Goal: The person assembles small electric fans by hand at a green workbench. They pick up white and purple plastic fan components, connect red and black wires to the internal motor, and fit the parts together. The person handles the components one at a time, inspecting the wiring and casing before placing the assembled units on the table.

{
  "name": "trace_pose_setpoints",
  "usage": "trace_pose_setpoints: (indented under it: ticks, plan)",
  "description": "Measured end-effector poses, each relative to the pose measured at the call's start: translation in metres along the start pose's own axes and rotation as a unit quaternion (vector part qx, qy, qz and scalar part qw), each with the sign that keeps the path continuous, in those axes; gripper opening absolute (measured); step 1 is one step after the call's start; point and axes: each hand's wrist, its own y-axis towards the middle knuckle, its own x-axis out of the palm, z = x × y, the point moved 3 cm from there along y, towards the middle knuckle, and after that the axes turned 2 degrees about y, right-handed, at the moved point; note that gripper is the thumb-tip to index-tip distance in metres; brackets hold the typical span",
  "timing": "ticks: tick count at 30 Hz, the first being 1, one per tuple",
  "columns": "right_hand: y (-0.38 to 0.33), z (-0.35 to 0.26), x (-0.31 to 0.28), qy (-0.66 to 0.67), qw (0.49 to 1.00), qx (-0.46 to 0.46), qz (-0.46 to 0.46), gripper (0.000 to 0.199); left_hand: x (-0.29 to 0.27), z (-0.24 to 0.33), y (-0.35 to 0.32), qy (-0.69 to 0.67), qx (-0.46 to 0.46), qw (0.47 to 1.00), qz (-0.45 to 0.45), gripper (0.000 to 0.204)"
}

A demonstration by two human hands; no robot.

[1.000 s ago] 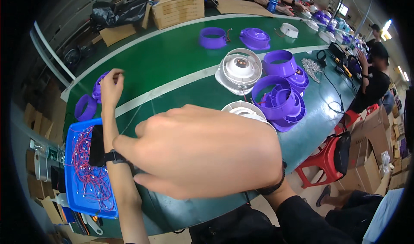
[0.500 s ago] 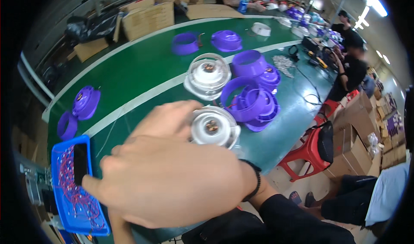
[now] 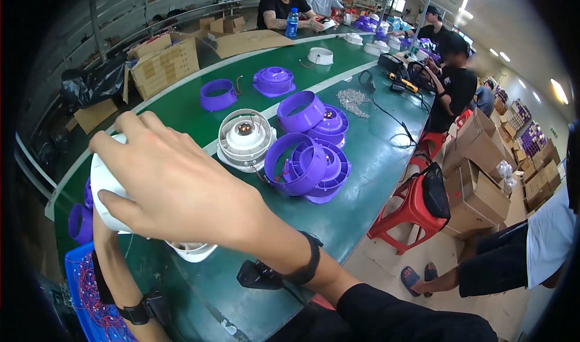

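Note:
My right hand (image 3: 175,173) reaches across to the left, its fingers and thumb closed around a white plastic ring (image 3: 109,191). My left forearm (image 3: 118,269) rises from the lower left toward the ring; the left hand itself is hidden behind the ring and my right hand. Below my right wrist, a white round housing (image 3: 192,252) shows only its lower edge. Farther off stands another white housing (image 3: 244,133) with a copper-coloured centre. Beside it are purple housings (image 3: 331,123) and purple rings (image 3: 296,164), some leaning on each other.
A blue tray (image 3: 75,281) of red wires sits at the lower left. Purple parts (image 3: 275,81) and a white ring (image 3: 320,55) lie on the green belt. Small metal pieces (image 3: 352,102), cables and a black object (image 3: 260,275) are on the table. A red stool (image 3: 405,212) and people stand around.
My hands have moved left, and the right one now grips a white ring. The nearer white housing is now mostly covered by my right arm. The whole view has shifted.

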Motion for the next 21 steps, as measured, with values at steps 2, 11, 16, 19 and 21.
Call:
trace_pose_setpoints:
  ticks: [2,11,16,19,21]
  plan:
    - [-0.001,0.004,0.005,-0.01,0.996,0.065,-0.056,0.055,-0.004,-0.004,0.002,0.0,0.01,1.0,-0.009,0.041]
    - [0.021,0.022,0.01,0.109,0.99,0.053,0.075,0.048,0.038,0.036,-0.005,0.177,0.204,0.962,0.026,0.041]
    - [0.022,0.002,-0.011,0.216,0.972,0.054,0.074,0.044,0.041,0.033,-0.014,-0.012,0.071,0.992,-0.102,0.053]
    - [0.025,0.003,-0.019,0.362,0.919,0.117,0.101,0.041,0.034,0.014,-0.003,0.104,0.059,0.978,-0.171,0.062]
    - [0.022,0.005,-0.031,0.35,0.922,0.088,0.143,0.039,0.037,-0.005,0.001,0.241,0.025,0.952,-0.187,0.065]
